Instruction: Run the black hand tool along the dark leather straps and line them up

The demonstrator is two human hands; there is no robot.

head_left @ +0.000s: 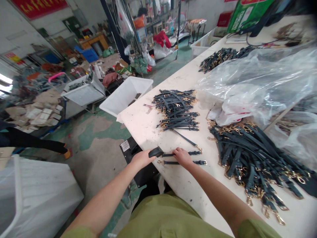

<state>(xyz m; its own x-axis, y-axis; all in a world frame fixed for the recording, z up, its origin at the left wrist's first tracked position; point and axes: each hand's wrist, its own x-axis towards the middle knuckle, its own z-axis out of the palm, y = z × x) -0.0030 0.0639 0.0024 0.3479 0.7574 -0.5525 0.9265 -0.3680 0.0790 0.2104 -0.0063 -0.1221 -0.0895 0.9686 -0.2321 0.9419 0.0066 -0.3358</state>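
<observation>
My left hand (pixel 142 158) is closed around a black strap end (pixel 156 152) at the edge of the white table (pixel 146 122). My right hand (pixel 182 156) rests fingers-down on two dark straps with gold clasps (pixel 195 158) lying flat on the table. A neat stack of similar straps (pixel 177 109) lies farther back. A large loose heap of straps with gold clasps (pixel 252 155) spreads out to the right of my right hand.
Clear plastic bags (pixel 260 82) cover the table's right side. Another strap pile (pixel 223 56) lies far back. White bins (pixel 126 94) stand on the floor left of the table, and a white box (pixel 37 195) sits near left. A black object (pixel 133 155) hangs below the table edge.
</observation>
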